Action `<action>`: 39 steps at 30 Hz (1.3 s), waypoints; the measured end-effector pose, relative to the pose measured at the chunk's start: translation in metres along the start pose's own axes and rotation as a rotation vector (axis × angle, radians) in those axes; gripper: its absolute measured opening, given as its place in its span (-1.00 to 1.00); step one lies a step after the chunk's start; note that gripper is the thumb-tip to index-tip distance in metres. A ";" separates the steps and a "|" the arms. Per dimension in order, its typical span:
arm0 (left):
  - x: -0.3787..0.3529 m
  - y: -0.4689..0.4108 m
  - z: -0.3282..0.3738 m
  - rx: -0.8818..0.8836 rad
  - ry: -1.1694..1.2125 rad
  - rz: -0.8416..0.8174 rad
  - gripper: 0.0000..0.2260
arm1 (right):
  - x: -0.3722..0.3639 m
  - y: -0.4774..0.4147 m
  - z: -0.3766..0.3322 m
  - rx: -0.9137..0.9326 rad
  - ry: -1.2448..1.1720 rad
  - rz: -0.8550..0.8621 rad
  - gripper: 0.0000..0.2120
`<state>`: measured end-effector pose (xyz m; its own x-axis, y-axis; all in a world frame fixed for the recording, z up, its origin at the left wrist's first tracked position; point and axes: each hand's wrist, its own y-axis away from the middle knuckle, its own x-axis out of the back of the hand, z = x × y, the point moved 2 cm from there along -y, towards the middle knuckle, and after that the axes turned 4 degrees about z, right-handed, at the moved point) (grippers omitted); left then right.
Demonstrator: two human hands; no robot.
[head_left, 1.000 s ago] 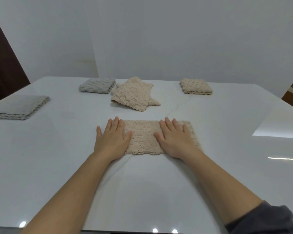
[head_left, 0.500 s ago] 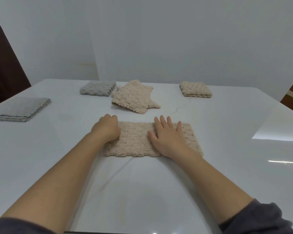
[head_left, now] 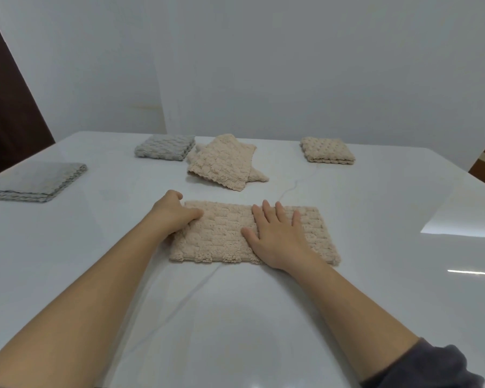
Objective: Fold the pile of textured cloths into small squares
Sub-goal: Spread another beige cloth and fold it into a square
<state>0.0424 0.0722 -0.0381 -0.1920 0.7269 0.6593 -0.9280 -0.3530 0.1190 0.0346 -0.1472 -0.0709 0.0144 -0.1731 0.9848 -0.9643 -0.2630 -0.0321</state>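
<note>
A beige textured cloth (head_left: 221, 236), folded into a long rectangle, lies flat on the white table (head_left: 235, 317) in front of me. My left hand (head_left: 172, 212) is curled at the cloth's left end, thumb on top and fingers tucked at its edge, gripping it. My right hand (head_left: 277, 236) lies flat, fingers spread, pressing the cloth's middle-right part. Behind it a loose pile of beige cloths (head_left: 224, 162) sits unfolded and askew.
A folded grey square (head_left: 165, 147) lies at the back left, a folded beige square (head_left: 328, 149) at the back right. A larger grey folded cloth (head_left: 34, 182) rests by the left edge. A dark door stands far left.
My left hand went from flat on the cloth's left part to curled around its left edge. My right hand slid slightly left and stays flat. The view shifted a little.
</note>
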 end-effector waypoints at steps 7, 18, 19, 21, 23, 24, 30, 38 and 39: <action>0.021 0.009 -0.015 0.019 0.309 0.098 -0.50 | -0.006 0.002 -0.028 0.018 -0.017 0.000 -0.35; 0.001 0.056 0.070 0.052 0.827 -0.280 -0.78 | 0.038 -0.001 0.000 -0.342 -1.685 -0.099 -0.62; -0.007 0.059 0.075 0.016 0.823 -0.324 -0.76 | 0.039 -0.001 0.003 -0.390 -1.817 -0.186 -0.55; -0.020 0.065 0.080 -0.041 0.795 -0.353 -0.77 | 0.044 0.001 0.013 -0.401 -1.936 -0.286 -0.41; -0.031 0.065 0.079 -0.091 0.785 -0.269 -0.83 | 0.048 0.004 0.025 -0.416 -1.933 -0.308 -0.40; -0.035 0.064 0.077 -0.127 0.772 -0.205 -0.84 | 0.050 0.005 0.031 -0.431 -1.886 -0.298 -0.45; -0.063 0.052 0.050 -0.613 0.236 0.056 -0.78 | 0.040 -0.004 0.057 -0.410 -1.476 -0.029 -0.83; -0.079 0.049 0.029 -0.809 0.000 -0.103 -0.45 | 0.036 -0.008 0.074 -0.342 -1.138 0.138 -0.91; -0.081 0.048 0.028 -0.815 -0.036 -0.116 -0.44 | 0.035 -0.008 0.074 -0.323 -1.106 0.131 -0.89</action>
<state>0.0221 -0.0206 -0.0648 -0.0829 0.7085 0.7009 -0.8845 0.2718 -0.3793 0.0620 -0.2215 -0.0486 -0.0206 -0.9583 0.2851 -0.9958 0.0450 0.0792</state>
